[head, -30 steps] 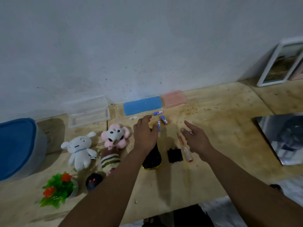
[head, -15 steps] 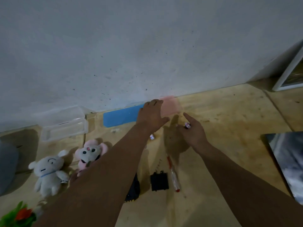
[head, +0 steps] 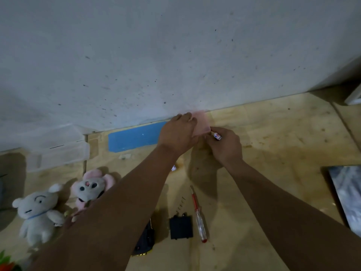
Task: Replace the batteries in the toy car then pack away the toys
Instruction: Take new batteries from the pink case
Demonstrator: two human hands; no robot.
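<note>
Toy car (head: 144,239) lies at counter's near edge, cover (head: 181,227) off beside it. Left hand (head: 178,133) grasps pink box (head: 201,124) at far edge; right hand (head: 226,143) pinches battery (head: 217,136). Steady box, then drop battery in.

Dim, soft, slightly blurred view; arms cast faint shadows; edges bend.

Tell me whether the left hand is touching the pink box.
Touching. The head view shows the left hand lying over the pink box by the wall, fingers curled on its far edge.
</note>
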